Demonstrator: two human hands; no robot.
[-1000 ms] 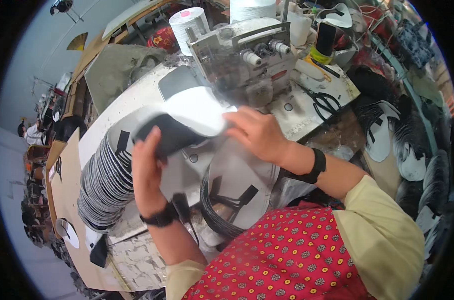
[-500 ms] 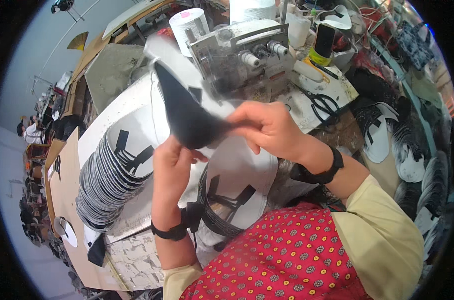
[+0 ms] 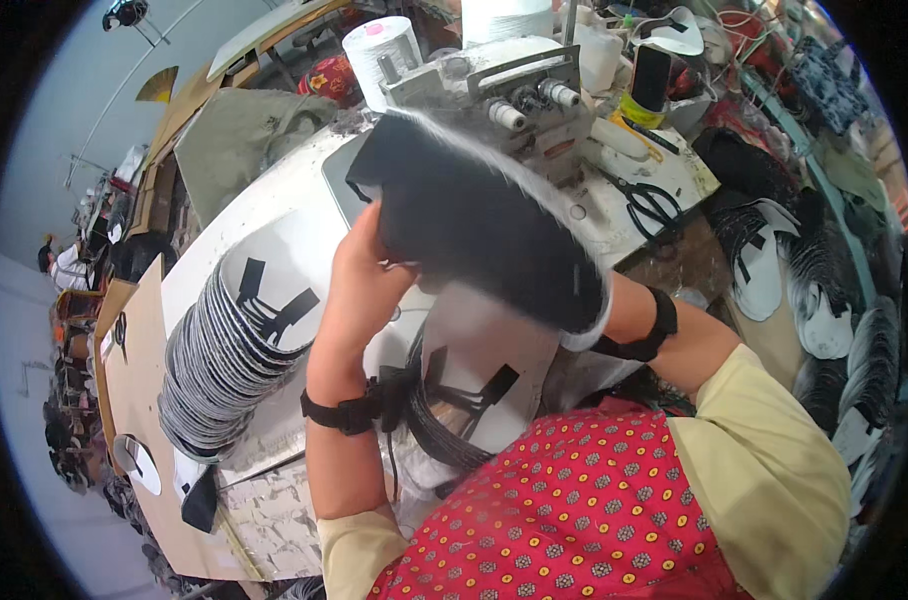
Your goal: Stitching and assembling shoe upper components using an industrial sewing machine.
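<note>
A flat black fabric piece (image 3: 474, 220) with a fuzzy white edge is held up in front of me, slightly blurred. My left hand (image 3: 362, 275) is closed on its left end, the thumb near the lower edge. My right hand (image 3: 619, 308) reaches behind the piece's right end, and its fingers are hidden there. To the left leans a long stack of similar white-faced pieces (image 3: 219, 355) with black tabs. Beneath the held piece, a second stack (image 3: 494, 400) of such pieces stands close to my body.
A sewing machine (image 3: 534, 130) with thread cones (image 3: 382, 60) stands behind the held piece. Black scissors (image 3: 652, 207) lie right of it, near a phone (image 3: 650, 80) in a yellow holder. More stacked pieces (image 3: 819, 290) lie at the far right; a loose one (image 3: 137, 463) lies at left.
The black piece has been spread and turned so its broad black face shows. My right hand has moved right and behind it, while my left hand has shifted slightly up.
</note>
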